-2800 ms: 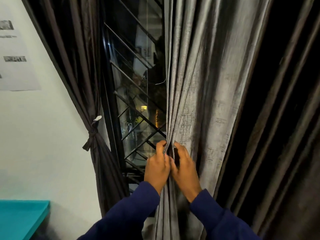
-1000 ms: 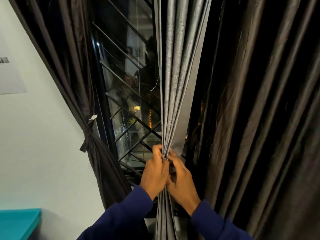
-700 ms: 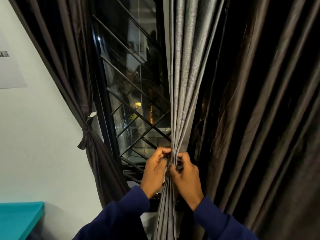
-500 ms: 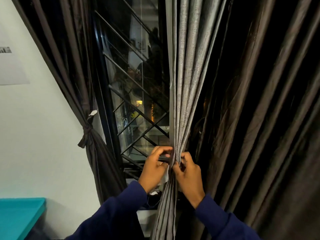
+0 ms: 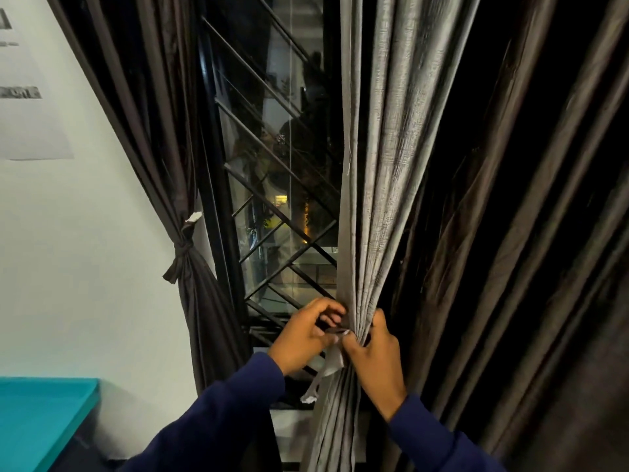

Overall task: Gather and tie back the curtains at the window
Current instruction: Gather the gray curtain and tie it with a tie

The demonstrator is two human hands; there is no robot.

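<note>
A grey curtain (image 5: 384,185) hangs bunched into narrow folds in front of the window. My right hand (image 5: 374,352) grips the bunch at its waist from the right. My left hand (image 5: 306,333) pinches a thin tie strip (image 5: 328,366) at the bunch's left side; the strip's pale end dangles below my hands. At the left, a dark brown curtain (image 5: 163,158) is held back by a knotted tie (image 5: 180,257). How the strip runs behind the grey bunch is hidden.
A window (image 5: 272,206) with a black diagonal grille lies behind the curtains. More dark brown curtain (image 5: 517,233) fills the right side. A white wall (image 5: 85,267) with a paper sheet (image 5: 27,107) is at the left, a teal surface (image 5: 37,413) at the bottom left.
The grey curtain has been gathered from wide folds into a tight bunch. My left hand has taken hold of the tie strip, whose pale end now hangs below my hands.
</note>
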